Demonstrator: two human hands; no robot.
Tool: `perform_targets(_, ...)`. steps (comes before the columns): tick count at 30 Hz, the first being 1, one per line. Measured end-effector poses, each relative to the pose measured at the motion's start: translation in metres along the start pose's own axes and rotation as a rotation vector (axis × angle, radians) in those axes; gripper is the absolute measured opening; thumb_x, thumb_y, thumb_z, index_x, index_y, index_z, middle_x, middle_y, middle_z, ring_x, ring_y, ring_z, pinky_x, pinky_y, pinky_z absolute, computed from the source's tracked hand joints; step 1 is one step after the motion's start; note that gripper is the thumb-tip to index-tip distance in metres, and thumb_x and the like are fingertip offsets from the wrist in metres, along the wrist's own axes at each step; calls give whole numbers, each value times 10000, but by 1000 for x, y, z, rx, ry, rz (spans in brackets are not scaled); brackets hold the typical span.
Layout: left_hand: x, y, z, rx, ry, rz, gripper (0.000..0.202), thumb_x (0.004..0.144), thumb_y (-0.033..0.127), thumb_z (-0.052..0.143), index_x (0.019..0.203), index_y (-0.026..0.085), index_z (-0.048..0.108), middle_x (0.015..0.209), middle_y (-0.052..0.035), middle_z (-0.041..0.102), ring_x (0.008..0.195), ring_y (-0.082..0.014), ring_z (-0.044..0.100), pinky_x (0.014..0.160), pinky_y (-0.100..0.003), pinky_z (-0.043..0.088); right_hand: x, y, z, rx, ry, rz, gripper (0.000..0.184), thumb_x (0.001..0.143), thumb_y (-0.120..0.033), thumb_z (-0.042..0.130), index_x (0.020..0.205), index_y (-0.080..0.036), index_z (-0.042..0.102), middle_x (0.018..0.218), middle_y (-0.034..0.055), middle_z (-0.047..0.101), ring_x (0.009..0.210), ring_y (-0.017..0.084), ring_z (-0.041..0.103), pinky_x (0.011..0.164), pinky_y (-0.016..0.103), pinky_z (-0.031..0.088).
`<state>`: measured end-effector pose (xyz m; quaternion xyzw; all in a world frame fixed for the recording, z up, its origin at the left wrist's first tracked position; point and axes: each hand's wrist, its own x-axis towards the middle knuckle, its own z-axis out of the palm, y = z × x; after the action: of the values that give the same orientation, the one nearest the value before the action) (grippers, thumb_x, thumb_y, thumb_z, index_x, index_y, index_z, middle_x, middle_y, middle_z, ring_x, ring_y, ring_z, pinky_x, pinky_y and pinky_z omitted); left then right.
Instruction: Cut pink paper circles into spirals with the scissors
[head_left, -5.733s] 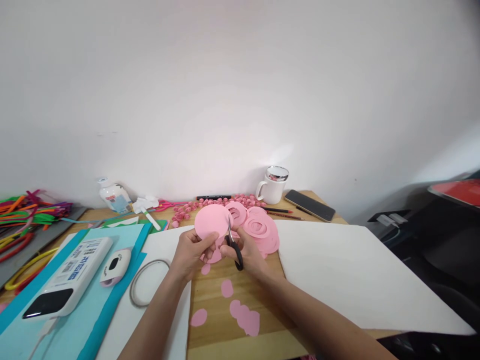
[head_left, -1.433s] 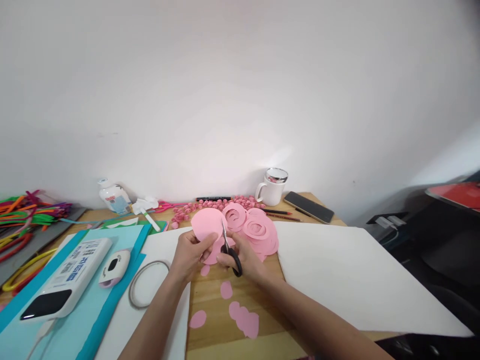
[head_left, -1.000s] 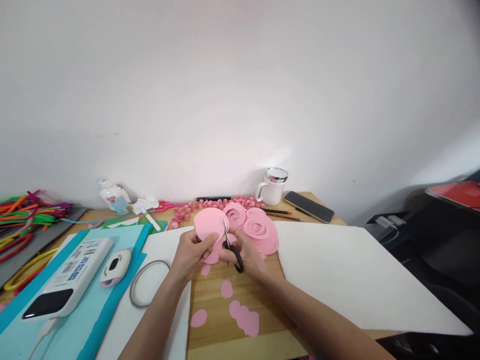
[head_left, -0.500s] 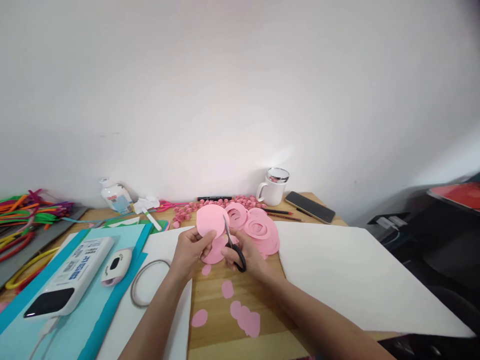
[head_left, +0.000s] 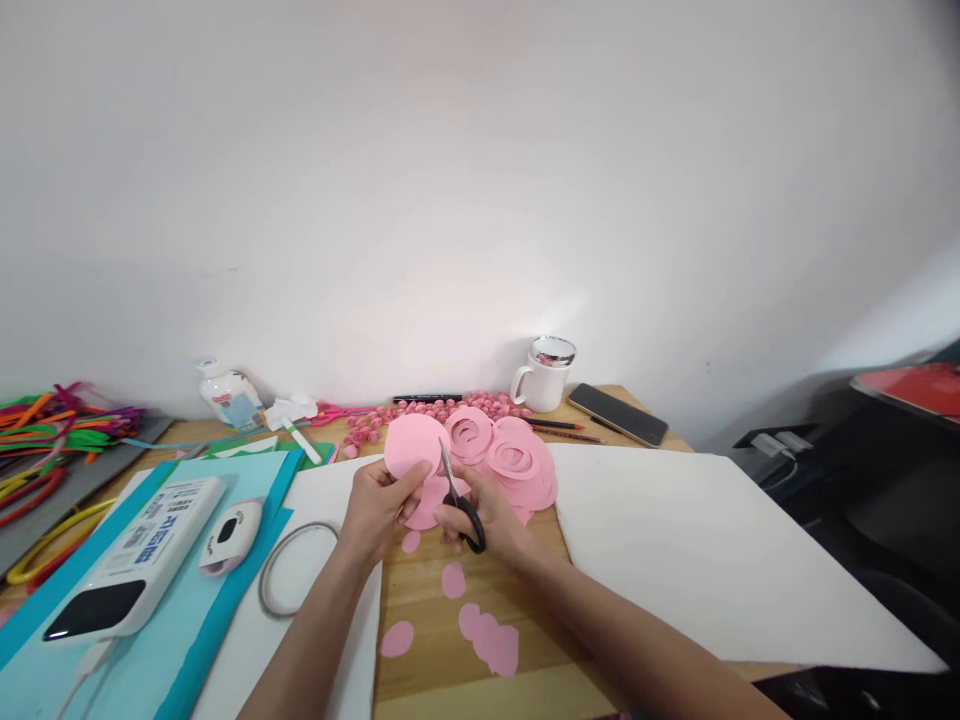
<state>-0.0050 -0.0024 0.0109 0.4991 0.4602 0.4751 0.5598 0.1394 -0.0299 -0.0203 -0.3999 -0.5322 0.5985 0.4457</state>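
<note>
My left hand (head_left: 379,510) pinches a pink paper circle (head_left: 411,444) by its lower edge and holds it up above the wooden table (head_left: 427,610). My right hand (head_left: 491,515) grips black-handled scissors (head_left: 459,500), whose blades point up into the right side of that circle. Behind both hands lies a pile of pink spiral-cut paper discs (head_left: 517,462). Small pink paper offcuts (head_left: 487,630) lie on the wood near my wrists.
A white sheet (head_left: 712,550) covers the right. On the left, blue paper (head_left: 187,620) holds a power bank (head_left: 135,565) and a small pink device (head_left: 231,522); a wire ring (head_left: 289,565) lies beside. At the back: white mug (head_left: 544,375), phone (head_left: 617,412), glue bottle (head_left: 225,392), pipe cleaners (head_left: 52,430).
The pink circle has turned a little in my left hand and the scissors have worked further along its edge. Both hands stay over the same spot.
</note>
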Motion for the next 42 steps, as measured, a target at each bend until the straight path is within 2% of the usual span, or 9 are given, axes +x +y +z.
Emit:
perform_targets(6,-3,4,3,94,-41,-25,390,590,375,727,408,157,460,327,51,416,320,-40,304,350,-190,195,1,-7,-1,49,21,-71,590,594,-403,783,1045,-198,463,579,-66,550,565,128,538,539,239,398)
perform_targets(9,-4,5,3,94,-49,-23,387,604,375,715,416,160,454,328,56,406,325,-40,296,359,-193,191,1,-7,-1,72,33,-62,591,592,-395,786,1045,-204,458,606,-64,548,590,129,532,560,242,389)
perform_targets(15,-1,2,0,42,-47,-5,334,598,336,740,486,160,480,355,70,410,332,-39,289,365,-195,175,1,-2,-5,38,38,-54,562,640,-380,747,1084,-200,454,605,-62,530,564,123,523,518,225,359)
perform_targets(24,-2,4,1,43,-33,30,341,606,339,737,484,161,474,351,71,408,336,-37,280,371,-197,182,1,0,-5,-13,43,-56,509,701,-390,682,1104,-181,451,505,-81,506,445,102,468,424,195,271)
perform_targets(30,-2,7,1,22,-5,23,334,622,356,724,494,163,483,360,72,421,313,-31,279,326,-189,163,2,2,-5,2,42,-57,539,704,-385,684,1128,-173,428,498,-87,518,429,102,469,438,208,322)
perform_targets(36,-1,5,0,-22,10,36,305,627,306,730,499,161,494,362,76,429,297,-27,298,299,-177,193,-1,0,-5,15,23,-62,538,711,-397,685,1133,-169,441,498,-86,515,409,95,458,428,211,329)
perform_targets(42,-1,6,0,-91,-14,17,301,660,329,716,528,154,509,381,63,459,303,-32,341,291,-161,212,-3,-3,-3,22,20,-60,480,717,-404,679,1074,-164,466,485,-90,509,397,83,446,428,212,350)
